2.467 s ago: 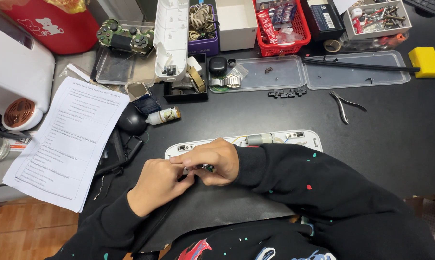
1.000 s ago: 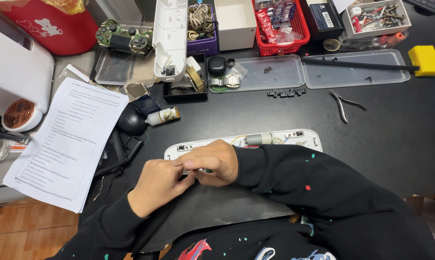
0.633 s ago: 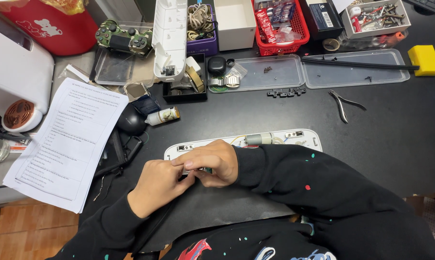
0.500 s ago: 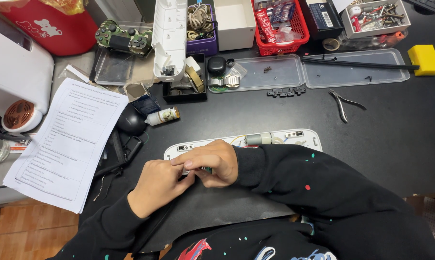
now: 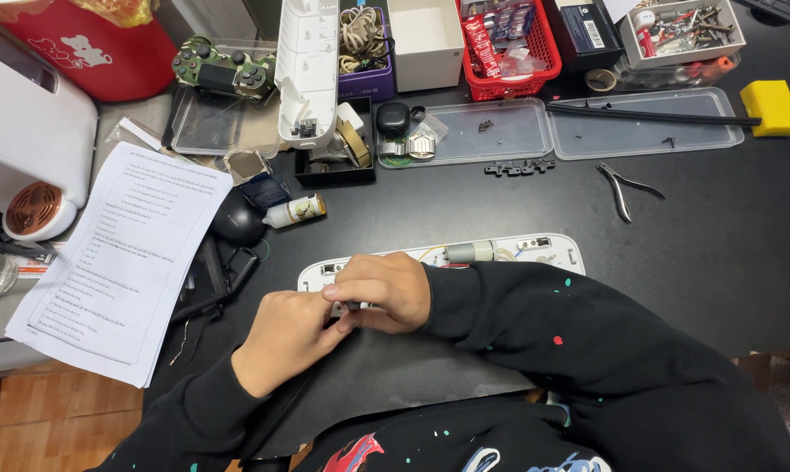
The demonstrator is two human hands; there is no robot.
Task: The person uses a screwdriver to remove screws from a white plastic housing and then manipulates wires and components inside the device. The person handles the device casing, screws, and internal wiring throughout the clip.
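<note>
My left hand [image 5: 283, 340] and my right hand [image 5: 383, 290] meet at the near edge of the black table, fingertips pinched together on a small dark part [image 5: 351, 306] that is mostly hidden. Directly behind them lies a long white plastic casing half [image 5: 535, 250], open side up, with a grey cylindrical motor [image 5: 470, 253] and thin wires inside. My right forearm, in a black sleeve with coloured specks, covers the casing's near edge.
A printed paper sheet [image 5: 124, 258] lies at the left beside a black mouse [image 5: 237, 218] and a small bottle [image 5: 294, 210]. Pliers [image 5: 620, 188] lie right of centre. Clear trays [image 5: 648, 131], a yellow block [image 5: 770, 107], a red basket [image 5: 508, 39] and another white casing half [image 5: 308, 70] line the back.
The hands stay together at the same spot; only the fingers shift slightly around the small part. Nothing else on the table has moved.
</note>
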